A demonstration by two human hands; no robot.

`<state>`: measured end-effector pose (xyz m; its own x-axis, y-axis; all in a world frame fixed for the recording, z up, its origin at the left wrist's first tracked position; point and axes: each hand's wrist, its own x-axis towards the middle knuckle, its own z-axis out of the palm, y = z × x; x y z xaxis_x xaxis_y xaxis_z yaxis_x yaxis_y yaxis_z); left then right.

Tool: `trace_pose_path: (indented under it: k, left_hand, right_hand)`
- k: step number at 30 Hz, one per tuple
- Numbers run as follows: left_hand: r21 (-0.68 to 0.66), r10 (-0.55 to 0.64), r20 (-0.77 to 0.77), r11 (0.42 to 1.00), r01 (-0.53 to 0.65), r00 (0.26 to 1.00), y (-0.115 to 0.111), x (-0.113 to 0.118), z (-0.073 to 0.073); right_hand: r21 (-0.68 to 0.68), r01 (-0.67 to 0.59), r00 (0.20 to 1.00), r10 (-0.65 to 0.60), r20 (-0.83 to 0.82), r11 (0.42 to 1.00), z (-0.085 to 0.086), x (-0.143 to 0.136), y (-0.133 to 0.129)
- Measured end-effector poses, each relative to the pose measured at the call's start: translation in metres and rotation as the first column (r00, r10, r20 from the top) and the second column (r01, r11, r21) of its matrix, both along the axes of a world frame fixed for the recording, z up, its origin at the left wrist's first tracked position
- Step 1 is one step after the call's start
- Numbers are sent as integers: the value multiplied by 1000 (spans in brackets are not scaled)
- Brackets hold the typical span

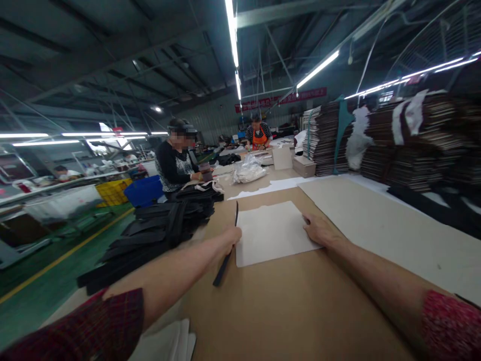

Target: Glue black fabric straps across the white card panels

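Observation:
A pale, roughly rectangular sheet [276,233] lies in front of me on brown board, with its far edge uneven. My left hand [233,236] is closed at its left edge, gripping a narrow black strip [222,271] that pokes out above and below the fingers. Whether those fingers also pinch the sheet I cannot tell. At the sheet's right edge, my right hand [317,230] is closed, thumb and fingers on the border.
Black fabric pieces [161,225] are heaped on the left. A large grey-beige panel [391,225] covers the right side. Beyond are a clear plastic bag [248,169], a cardboard box [303,166] and tall stacks [406,145]. Co-workers [175,163] stand further off.

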<state>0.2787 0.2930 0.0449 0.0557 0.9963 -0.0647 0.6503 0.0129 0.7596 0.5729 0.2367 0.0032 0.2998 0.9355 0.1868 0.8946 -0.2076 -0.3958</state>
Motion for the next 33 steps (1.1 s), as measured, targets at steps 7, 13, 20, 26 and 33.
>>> trace_pose_path:
  k: [7, 13, 20, 26, 33]
  left_hand:
    - [-159, -1, 43, 987, 8, 999, -119, -19, 10]
    - [-263, -43, 113, 962, 72, 993, -220, -33, 25]
    - [-346, -47, 170, 933, 104, 984, -296, -63, 32]
    - [-356, -40, 173, 929, 101, 984, -326, -84, 14]
    - [-69, -20, 162, 997, 32, 987, -340, -110, 19]
  right_hand:
    - [-24, -75, 997, 75, 11, 997, 4, -22, -131]
    - [-49, -119, 993, 120, 19, 992, -6, -26, -226]
    - [-17, -148, 986, 149, 72, 989, -10, -53, -308]
    - [44, -110, 989, 105, 107, 993, -26, -69, -338]
    - [395, -81, 992, 34, 125, 915, -22, -69, -363]
